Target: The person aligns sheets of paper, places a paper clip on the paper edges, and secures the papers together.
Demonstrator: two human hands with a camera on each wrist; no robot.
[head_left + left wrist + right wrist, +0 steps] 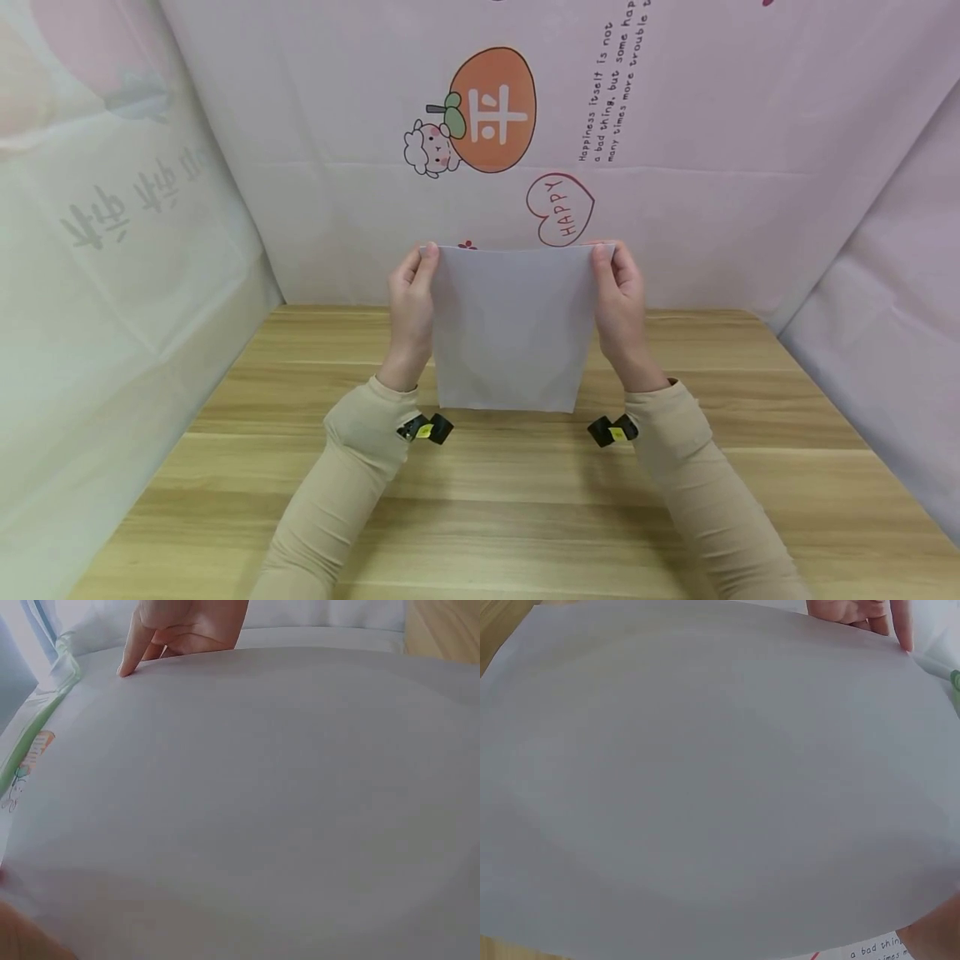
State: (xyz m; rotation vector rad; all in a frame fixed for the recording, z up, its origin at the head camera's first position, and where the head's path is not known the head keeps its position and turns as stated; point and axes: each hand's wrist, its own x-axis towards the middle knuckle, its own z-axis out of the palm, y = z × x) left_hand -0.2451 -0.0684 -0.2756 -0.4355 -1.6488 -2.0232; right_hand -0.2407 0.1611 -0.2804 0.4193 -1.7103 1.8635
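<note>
Sheet of paper (513, 333): plain, pale grey-white with a faint lilac cast, unmarked on the visible face. Roughly rectangular; appears narrower toward its 6 o'clock edge. The 12 o'clock edge dips slightly between the grips. Wrist views: duller grey, soft lighter and darker patches, outline bowed.

Position: near centre of head view, hanging before the patterned cloth (360, 100), which lies toward 12 o'clock. Counter (510, 517), wood-grained, toward 6 o'clock; contact with the lower edge cannot be judged.

Hands: left hand (412, 304) pinches the sheet's 11 o'clock corner; right hand (622, 308) pinches its 1 o'clock corner, thumbs facing the viewer.
</note>
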